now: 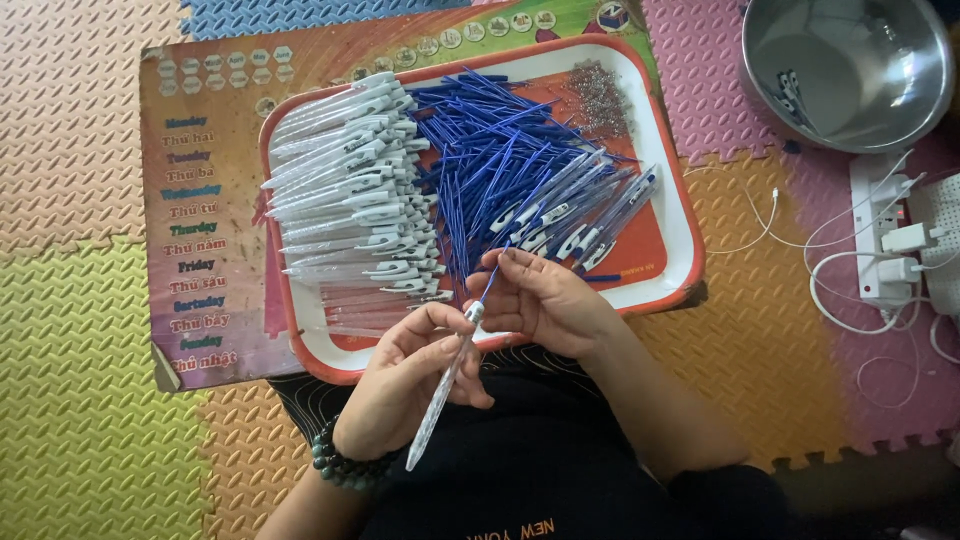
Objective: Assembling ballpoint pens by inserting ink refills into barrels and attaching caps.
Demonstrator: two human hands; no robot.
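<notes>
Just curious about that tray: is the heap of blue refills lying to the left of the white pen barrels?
No, the blue refills lie in the tray's middle, to the right of the white pen barrels.

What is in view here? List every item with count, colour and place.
Rectangular plastic tray: one, red-rimmed white, centre.
Clear pen barrels with white clips: many, tray's left.
Thin blue ink refills: many, tray's middle.
Assembled pens: several, clear and blue, tray's right.
Small metal springs: a pile, silver, tray's far corner.
Printed board: one, multicoloured, under tray.
Steel bowl: one, top right.
Power strip with chargers: one, white, right.
Foam floor mats: multicoloured.
Left hand: holds clear barrel.
Right hand: pinches blue refill.
</notes>
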